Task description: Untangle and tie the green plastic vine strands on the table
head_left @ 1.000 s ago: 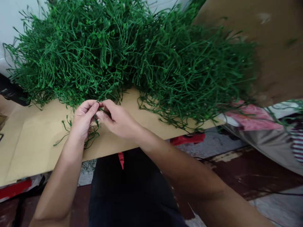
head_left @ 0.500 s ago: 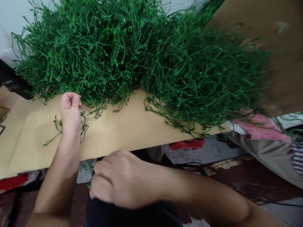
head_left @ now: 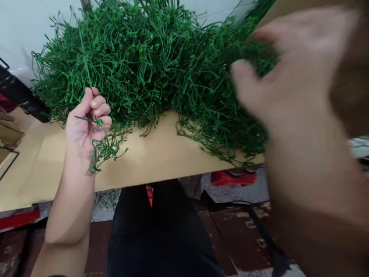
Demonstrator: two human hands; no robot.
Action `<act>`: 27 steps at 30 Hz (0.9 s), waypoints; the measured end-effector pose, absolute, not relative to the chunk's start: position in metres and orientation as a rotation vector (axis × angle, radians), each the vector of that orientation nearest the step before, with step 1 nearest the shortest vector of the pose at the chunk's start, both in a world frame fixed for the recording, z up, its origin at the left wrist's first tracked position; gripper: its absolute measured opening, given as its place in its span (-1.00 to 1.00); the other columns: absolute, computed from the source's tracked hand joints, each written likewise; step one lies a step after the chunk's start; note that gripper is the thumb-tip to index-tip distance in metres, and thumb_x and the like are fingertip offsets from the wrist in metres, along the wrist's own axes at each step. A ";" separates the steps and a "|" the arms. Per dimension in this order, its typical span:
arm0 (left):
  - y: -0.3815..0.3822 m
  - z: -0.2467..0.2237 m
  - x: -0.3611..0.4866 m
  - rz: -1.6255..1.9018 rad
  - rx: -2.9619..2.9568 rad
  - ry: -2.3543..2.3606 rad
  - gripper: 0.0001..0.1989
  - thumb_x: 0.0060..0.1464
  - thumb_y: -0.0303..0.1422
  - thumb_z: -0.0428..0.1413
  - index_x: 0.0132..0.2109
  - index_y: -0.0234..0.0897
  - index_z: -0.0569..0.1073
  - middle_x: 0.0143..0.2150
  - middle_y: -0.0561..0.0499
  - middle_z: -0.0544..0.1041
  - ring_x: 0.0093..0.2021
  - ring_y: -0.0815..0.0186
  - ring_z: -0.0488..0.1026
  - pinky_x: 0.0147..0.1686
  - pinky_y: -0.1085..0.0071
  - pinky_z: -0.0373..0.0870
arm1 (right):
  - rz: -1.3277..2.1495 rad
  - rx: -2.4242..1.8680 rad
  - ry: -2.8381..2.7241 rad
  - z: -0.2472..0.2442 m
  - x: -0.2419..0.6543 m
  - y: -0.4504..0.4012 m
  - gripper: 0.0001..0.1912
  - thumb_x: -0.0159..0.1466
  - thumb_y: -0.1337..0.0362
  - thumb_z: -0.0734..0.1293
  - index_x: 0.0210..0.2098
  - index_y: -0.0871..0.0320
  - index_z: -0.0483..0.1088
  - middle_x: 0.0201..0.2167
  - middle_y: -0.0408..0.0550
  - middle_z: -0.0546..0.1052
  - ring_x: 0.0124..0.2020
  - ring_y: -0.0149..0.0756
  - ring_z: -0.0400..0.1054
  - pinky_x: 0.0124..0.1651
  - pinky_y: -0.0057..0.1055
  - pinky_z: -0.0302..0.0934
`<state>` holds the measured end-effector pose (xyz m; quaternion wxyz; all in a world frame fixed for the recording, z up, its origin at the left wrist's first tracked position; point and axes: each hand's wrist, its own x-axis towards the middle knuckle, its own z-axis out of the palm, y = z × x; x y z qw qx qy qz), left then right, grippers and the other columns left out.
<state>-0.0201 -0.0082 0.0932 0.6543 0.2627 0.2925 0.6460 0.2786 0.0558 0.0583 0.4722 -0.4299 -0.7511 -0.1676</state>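
The left hand [head_left: 89, 119], out toward 9 o'clock, has its grip pinching one green sprig [head_left: 106, 144]. The curly ends hang down by the wrist, toward 6 o'clock from the fingers. A long thin stem [head_left: 85, 61] goes up from the fingers toward 12 o'clock, and it is hard to pick out against the green.

The right hand [head_left: 291, 73] is big and blurry at 2 o'clock. Its grip looks spread, with the thumb apart from the fingers, as far as the blur lets me see. It covers some of the green pile [head_left: 138, 65], and its arm runs off at 4 o'clock.

The pile goes from 10 o'clock to 2 o'clock, and the top edge cuts some of it off. Its stems are too tangled to count. It sits on one tan surface [head_left: 161, 150], and its loose ends spill toward 6 o'clock.

One black tube thing [head_left: 24, 94] lies at 9 o'clock, next to the pile, with one end cut off. Two red things show under the surface edge, one at 4 o'clock [head_left: 233, 178] and one at 8 o'clock [head_left: 20, 220], both partly hidden. Two dark trouser legs [head_left: 161, 231] are at 6 o'clock, and their tops are cut off.
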 end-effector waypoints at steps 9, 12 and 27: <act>0.001 0.101 0.007 1.489 0.777 0.799 -0.66 0.28 -0.33 -0.17 -0.38 -0.23 0.40 -0.47 0.07 0.41 -0.50 0.56 0.32 -0.57 0.65 0.28 | 0.612 -0.470 -2.038 0.034 0.127 -0.004 -0.76 0.23 0.18 0.23 -0.31 0.27 0.35 -0.35 -0.01 0.46 -0.26 -0.34 0.30 -0.14 -0.34 0.18; 0.005 0.090 0.000 1.563 0.858 0.919 -0.71 0.25 -0.40 -0.13 -0.35 -0.21 0.44 -0.33 0.07 0.49 -0.36 0.50 0.38 -0.39 0.56 0.34 | 0.791 -0.562 -1.942 0.033 0.126 0.001 -0.82 0.20 0.36 0.21 -0.54 0.21 0.21 -0.56 -0.18 0.29 -0.47 -0.48 0.13 -0.34 -0.46 0.05; -0.014 0.054 -0.005 1.457 1.426 1.265 -0.57 -0.07 -0.07 0.17 -0.13 -0.26 0.44 -0.16 -0.05 0.50 -0.15 0.29 0.45 -0.22 0.41 0.38 | 1.016 -1.046 -1.601 0.032 0.127 0.049 -0.69 0.30 0.29 0.15 -0.58 0.16 0.14 -0.62 -0.20 0.21 -0.54 -0.48 0.07 -0.40 -0.46 0.02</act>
